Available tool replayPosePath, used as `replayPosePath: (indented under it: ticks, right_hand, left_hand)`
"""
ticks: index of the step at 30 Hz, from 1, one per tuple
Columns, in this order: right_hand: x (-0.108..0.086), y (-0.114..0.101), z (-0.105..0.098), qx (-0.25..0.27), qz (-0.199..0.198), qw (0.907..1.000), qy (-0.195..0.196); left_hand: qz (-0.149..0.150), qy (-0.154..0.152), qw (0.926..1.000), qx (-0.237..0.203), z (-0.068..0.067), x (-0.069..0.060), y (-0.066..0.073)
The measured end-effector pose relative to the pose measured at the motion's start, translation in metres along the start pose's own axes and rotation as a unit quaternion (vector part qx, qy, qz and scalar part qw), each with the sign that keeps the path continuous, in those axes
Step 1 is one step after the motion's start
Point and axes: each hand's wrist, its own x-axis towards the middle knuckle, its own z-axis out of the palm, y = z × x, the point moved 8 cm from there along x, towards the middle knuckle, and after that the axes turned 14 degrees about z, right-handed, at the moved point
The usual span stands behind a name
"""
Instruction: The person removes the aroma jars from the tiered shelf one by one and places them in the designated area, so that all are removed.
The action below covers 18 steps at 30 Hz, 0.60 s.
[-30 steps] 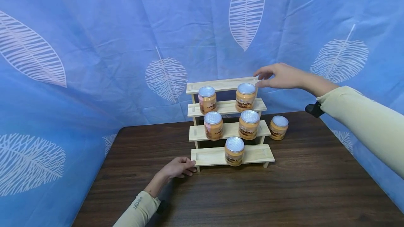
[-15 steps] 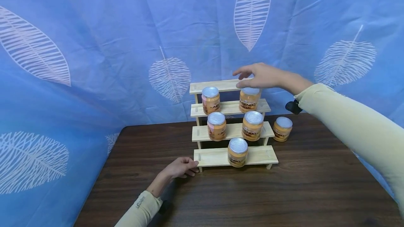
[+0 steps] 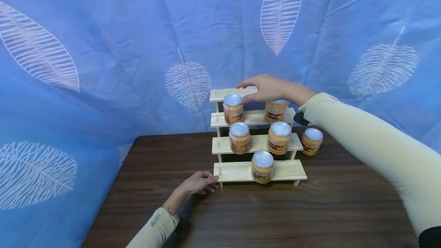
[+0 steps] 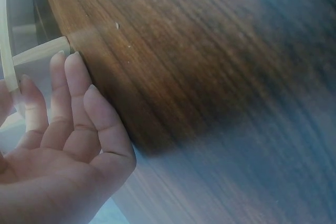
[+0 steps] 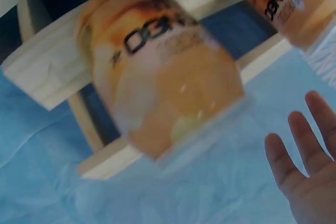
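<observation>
"Wooden rack (image 3: pixel 258 142), pale, with four stepped tiers?"

"Yes. Stands just right of centre in the head view, on a dark brown table (image 3: pixel 275 217), before blue cloth (image 3: pixel 120 75) printed with white leaves (image 3: pixel 281 10)."

"And on the tiers?"

"Orange jars with silvery lids, all upright. Second tier from the top: an upper left jar (image 3: pixel 232 113), and an upper right jar (image 3: pixel 275 113) partly covered by a forearm (image 3: pixel 298 93). Next step down: a middle left jar (image 3: pixel 239 141) and a middle right jar (image 3: pixel 278 141). Near the middle of the bottom board (image 3: pixel 232 171): a bottom jar (image 3: pixel 262 170)."

"Any off the rack?"

"Just one, a table jar (image 3: pixel 311 144), upright on the table beside the rack's right side, right of centre in the frame."

"Grip of the left hand (image 3: pixel 201 182)?"

"At the lower centre of the head view, by the left end of the bottom board. Pinches that end between thumb and forefinger, with the other fingers loosely bent. Shows at lower left in the left wrist view."

"And of the right hand (image 3: pixel 264 88)?"

"Hangs above the centre of the head view, hiding part of the top board (image 3: pixel 224 94), just beside the upper left jar. Holds nothing, with fingers extended and well apart from the thumb. Thumb touching that jar's lid or merely near: cannot tell. Shows at lower right in the right wrist view, with fingers apart from both jars there."
</observation>
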Motion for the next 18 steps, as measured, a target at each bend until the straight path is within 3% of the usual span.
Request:
replayPosePath:
  ticks: [6,18]
  right_hand:
    - [0.010,-0.012,0.014,-0.002,-0.028,0.9996,0.008]
    - [0.017,-0.011,0.030,0.030,0.007,0.9993,-0.022]
  left_hand:
    - [0.001,0.002,1.0000,0.002,0.000,0.001,0.000]
    - [0.004,0.006,1.0000,0.005,0.000,0.001,-0.001]
